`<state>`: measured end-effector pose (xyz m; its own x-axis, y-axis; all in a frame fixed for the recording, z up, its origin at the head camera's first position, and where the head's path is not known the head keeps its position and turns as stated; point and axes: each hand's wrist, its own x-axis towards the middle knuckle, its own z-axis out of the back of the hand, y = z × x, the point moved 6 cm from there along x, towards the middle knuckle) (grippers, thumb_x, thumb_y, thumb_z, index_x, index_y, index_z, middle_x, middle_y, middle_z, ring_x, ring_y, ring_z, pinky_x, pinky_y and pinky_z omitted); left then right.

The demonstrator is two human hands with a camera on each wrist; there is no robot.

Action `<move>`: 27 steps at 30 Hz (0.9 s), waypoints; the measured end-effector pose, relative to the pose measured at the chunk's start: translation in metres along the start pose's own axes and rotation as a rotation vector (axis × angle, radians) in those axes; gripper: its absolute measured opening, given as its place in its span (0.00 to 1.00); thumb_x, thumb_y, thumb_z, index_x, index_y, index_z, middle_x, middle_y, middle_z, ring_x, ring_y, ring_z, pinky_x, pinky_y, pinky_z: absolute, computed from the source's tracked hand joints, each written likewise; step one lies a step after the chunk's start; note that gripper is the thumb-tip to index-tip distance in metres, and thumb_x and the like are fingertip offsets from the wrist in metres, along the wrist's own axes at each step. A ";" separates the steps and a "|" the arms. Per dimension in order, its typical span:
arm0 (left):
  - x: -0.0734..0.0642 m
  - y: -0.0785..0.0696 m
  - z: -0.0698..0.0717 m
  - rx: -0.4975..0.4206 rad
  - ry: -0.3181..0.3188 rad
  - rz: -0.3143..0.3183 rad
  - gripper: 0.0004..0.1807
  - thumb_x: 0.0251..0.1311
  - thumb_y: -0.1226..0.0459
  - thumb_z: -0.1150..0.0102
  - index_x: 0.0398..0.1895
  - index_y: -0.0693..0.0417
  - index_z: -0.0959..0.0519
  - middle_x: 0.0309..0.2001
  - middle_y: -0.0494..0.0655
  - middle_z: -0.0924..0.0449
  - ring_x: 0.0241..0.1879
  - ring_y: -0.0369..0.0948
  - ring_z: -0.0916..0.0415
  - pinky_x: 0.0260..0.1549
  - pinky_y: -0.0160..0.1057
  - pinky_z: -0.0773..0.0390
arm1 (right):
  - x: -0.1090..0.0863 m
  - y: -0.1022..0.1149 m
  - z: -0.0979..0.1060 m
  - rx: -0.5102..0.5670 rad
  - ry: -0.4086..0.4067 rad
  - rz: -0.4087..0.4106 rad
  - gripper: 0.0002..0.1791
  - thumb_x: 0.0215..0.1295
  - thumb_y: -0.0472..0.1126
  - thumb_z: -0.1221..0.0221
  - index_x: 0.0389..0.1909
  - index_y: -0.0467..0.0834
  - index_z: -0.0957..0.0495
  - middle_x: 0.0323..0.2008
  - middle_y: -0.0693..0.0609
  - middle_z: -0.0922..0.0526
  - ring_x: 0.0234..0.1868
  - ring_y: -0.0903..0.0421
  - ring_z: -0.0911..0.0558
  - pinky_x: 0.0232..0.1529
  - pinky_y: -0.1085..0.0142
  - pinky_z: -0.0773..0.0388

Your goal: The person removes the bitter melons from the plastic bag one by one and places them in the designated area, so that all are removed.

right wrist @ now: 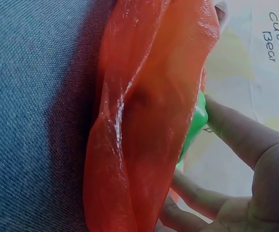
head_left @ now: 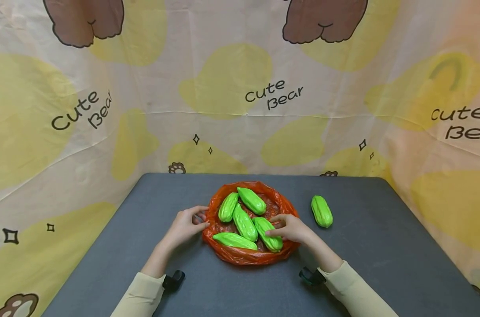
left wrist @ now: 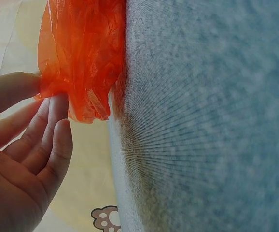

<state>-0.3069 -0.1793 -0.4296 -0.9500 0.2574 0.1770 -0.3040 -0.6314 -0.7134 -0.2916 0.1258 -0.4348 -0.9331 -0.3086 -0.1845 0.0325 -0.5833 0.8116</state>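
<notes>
A red plastic bag (head_left: pixel 247 259), its rim rolled open into a round shape, sits on the table and holds several ridged light-green bitter melons (head_left: pixel 244 223). At the bag's left rim, my left hand (head_left: pixel 186 224) pinches the plastic between thumb and fingers; the left wrist view shows the thumb outside the red film (left wrist: pixel 89 58). My right hand (head_left: pixel 291 228) reaches over the right rim, thumb and fingers around the bitter melon (head_left: pixel 272 242) nearest that side. In the right wrist view the bag wall hides most of that melon (right wrist: pixel 195 126) and some fingertips.
Another bitter melon (head_left: pixel 322 211) lies alone on the grey table (head_left: pixel 366 246), right of the bag. A printed cloth (head_left: pixel 224 88) hangs behind the table and along its sides. Dark wrist cameras (head_left: pixel 174 280) are strapped at both sleeve cuffs.
</notes>
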 end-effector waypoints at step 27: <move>-0.001 -0.001 0.002 0.007 -0.005 0.015 0.24 0.53 0.63 0.34 0.56 0.52 0.23 0.35 0.45 0.19 0.27 0.37 0.25 0.26 0.34 0.26 | 0.002 -0.003 0.000 0.040 -0.044 -0.126 0.28 0.48 0.44 0.29 0.50 0.34 0.20 0.49 0.41 0.19 0.35 0.53 0.15 0.36 0.61 0.18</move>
<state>-0.3061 -0.1803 -0.4275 -0.9547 0.2441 0.1699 -0.2903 -0.6405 -0.7109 -0.2939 0.1265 -0.4373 -0.9436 -0.2014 -0.2627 -0.0993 -0.5848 0.8050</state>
